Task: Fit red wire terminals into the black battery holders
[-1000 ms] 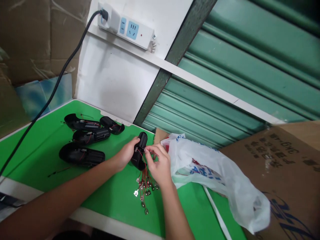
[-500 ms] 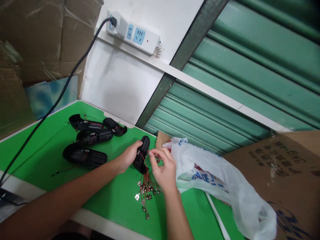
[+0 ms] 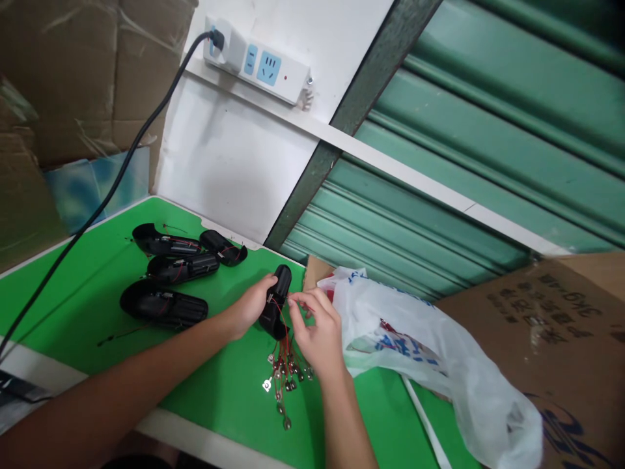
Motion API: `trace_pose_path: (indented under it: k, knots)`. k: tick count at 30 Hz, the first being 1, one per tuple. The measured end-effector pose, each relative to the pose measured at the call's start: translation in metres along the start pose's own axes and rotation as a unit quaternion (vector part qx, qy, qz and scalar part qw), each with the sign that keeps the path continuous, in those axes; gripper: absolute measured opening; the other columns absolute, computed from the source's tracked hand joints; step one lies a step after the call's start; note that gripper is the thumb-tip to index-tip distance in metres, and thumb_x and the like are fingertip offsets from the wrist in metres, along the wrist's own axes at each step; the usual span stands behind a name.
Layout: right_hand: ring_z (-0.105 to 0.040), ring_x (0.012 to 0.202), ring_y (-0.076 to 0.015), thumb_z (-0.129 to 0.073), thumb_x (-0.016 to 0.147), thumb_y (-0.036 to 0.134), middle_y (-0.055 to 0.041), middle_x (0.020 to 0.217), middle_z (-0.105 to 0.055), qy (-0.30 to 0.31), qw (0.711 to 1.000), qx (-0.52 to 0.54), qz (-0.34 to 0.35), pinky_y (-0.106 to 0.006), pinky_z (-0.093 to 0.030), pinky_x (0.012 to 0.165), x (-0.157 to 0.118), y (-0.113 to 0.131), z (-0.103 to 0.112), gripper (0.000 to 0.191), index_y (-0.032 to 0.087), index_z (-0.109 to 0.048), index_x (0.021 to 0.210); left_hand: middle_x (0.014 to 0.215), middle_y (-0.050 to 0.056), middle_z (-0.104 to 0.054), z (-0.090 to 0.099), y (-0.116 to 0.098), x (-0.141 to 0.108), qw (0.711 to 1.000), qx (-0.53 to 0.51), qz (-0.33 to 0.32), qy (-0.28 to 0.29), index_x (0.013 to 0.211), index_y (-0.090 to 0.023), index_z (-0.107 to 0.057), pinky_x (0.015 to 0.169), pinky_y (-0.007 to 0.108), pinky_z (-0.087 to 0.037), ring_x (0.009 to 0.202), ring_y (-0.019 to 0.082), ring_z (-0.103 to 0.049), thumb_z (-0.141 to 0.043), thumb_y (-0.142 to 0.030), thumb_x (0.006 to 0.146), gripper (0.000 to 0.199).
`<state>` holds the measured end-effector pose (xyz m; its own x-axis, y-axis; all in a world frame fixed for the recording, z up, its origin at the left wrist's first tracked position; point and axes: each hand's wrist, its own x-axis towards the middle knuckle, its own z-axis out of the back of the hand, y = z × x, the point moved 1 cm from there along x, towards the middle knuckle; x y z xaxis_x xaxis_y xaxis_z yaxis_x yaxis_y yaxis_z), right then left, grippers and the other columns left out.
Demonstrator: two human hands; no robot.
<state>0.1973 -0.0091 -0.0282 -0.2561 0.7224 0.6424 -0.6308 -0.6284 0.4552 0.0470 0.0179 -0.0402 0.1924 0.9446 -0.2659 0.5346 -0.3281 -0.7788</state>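
My left hand (image 3: pixel 249 307) grips a black plastic housing (image 3: pixel 277 294) held upright over the green table top (image 3: pixel 88 280). Against the housing's right side, the fingers of my right hand (image 3: pixel 316 329) pinch a thin red wire (image 3: pixel 283 312). A bunch of red wires with small metal contacts (image 3: pixel 286 378) hangs below and spreads onto the table between my wrists.
Several more black housings (image 3: pixel 170 280) with red wires lie at the left. A white plastic bag (image 3: pixel 430 358) rests at the right, partly on a cardboard box (image 3: pixel 561 326). A power strip (image 3: pixel 256 60) with a black cable (image 3: pixel 112 182) hangs on the white wall. Green shutter (image 3: pixel 463 163) behind.
My right fingers have shifted slightly along the wire at the housing's side. The left hand keeps its hold on the housing. The view has moved a little.
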Motion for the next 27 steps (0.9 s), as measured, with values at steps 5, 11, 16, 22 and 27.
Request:
trace_pose_path:
  k: [5,11,16,22,27]
  knots:
    - [-0.064,0.081,-0.0194,-0.054,0.099,0.019,-0.0047,0.088,-0.065,0.017,1.0,-0.023,0.011,-0.032,-0.051,0.069,0.0,-0.0011,-0.0017,0.013,0.022,-0.067,0.097,0.075,-0.004,-0.062,0.0001,0.0014,-0.0002,1.0,0.004,-0.002,0.015,0.083,-0.021,-0.067,0.076,0.026,-0.041,0.078,0.017,-0.057,-0.068,-0.038,0.077,0.018]
    - [-0.064,0.081,-0.0192,-0.054,0.1,0.018,-0.0046,0.088,-0.065,0.012,1.0,-0.024,0.012,-0.031,-0.051,0.07,0.0001,-0.0007,-0.001,0.013,0.022,-0.066,0.097,0.075,-0.004,-0.062,-0.0003,0.0014,0.0008,1.0,0.011,-0.006,0.012,0.083,-0.021,-0.066,0.079,0.027,-0.042,0.08,0.018,-0.058,-0.066,-0.038,0.079,0.018]
    - [-0.063,0.08,-0.0187,-0.055,0.099,0.017,-0.0043,0.088,-0.065,0.01,1.0,-0.014,0.011,-0.031,-0.05,0.068,0.0004,0.0003,0.0007,0.012,0.022,-0.066,0.097,0.075,-0.003,-0.063,-0.0001,0.0001,0.0004,1.0,0.002,-0.006,0.009,0.081,-0.021,-0.066,0.077,0.027,-0.043,0.08,0.018,-0.059,-0.068,-0.038,0.078,0.017]
    - [-0.063,0.081,-0.019,-0.055,0.099,0.017,-0.0043,0.088,-0.065,0.011,1.0,-0.014,0.008,-0.031,-0.05,0.069,-0.0004,0.0001,0.0,0.012,0.022,-0.066,0.098,0.075,-0.003,-0.062,-0.0013,0.0002,-0.0008,1.0,-0.001,0.004,0.013,0.083,-0.021,-0.067,0.076,0.026,-0.042,0.079,0.018,-0.058,-0.068,-0.038,0.078,0.018]
    - [-0.064,0.081,-0.0199,-0.054,0.1,0.018,-0.0047,0.088,-0.065,0.012,1.0,-0.021,0.013,-0.032,-0.05,0.07,-0.0003,-0.0003,-0.0015,0.012,0.022,-0.065,0.098,0.077,-0.003,-0.064,-0.0027,-0.001,-0.0014,1.0,-0.015,0.014,0.005,0.085,-0.021,-0.069,0.078,0.026,-0.042,0.08,0.017,-0.058,-0.068,-0.036,0.079,0.017]
